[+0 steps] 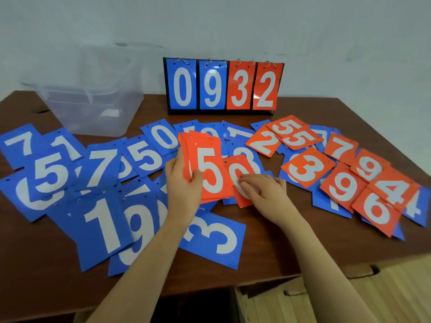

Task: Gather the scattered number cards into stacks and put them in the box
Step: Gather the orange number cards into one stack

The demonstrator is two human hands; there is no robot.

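Two hands: left (pixel 184 180) gripping orange stack (pixel 207 169), right (pixel 263 192) flat on orange 0 card (pixel 240 173), blue cards (pixel 105 173) around.

Glossy plastic cards (pixel 211 173), clear plastic box (pixel 93 108), wood-look table (pixel 268 248).

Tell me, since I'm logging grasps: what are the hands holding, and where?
Left hand grips the stack of orange number cards by its left edge; right hand presses fingers on the orange 0 card.

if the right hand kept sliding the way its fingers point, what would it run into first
The right hand lies flat on the red 0 card, fingers pointing left. Going straight on, it would probably first meet the red stack topped by a 5, held in the left hand. Depth is hard to judge.
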